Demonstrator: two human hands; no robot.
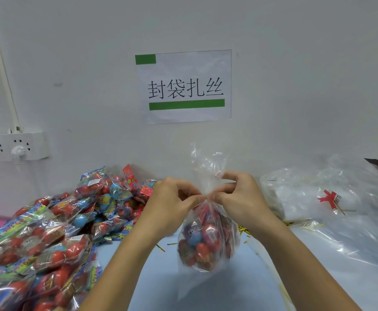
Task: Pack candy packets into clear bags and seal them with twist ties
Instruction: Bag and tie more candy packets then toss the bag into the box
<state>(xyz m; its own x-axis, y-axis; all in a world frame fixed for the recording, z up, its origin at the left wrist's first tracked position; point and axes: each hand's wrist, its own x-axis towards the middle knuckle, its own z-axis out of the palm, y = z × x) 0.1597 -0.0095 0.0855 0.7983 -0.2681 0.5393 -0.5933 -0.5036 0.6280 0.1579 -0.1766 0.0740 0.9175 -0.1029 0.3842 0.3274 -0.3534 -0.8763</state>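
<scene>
wall sign [184, 86] "封袋扎丝", hands pinching candy bag [206, 239]

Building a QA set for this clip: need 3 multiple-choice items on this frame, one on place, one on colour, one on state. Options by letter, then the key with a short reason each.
1. Where is the pile of candy packets?
A. Left of the held clear bag
B. Right of it
C. Hanging on the wall

2. What colour are the bars on the paper sign?
A. Red
B. Green
C. Blue

3. What is the state of the clear bag?
A. Flat and empty on the table
B. Filled, neck gathered and pinched by both hands
C. Filled, mouth wide open, untouched

Answers:
1. A: the packets are heaped on the table at the left of the frame.
2. B: a green block sits at the sign's top left and a green bar under the text.
3. B: the left hand and the right hand meet at the cinched neck above the candy.
</scene>
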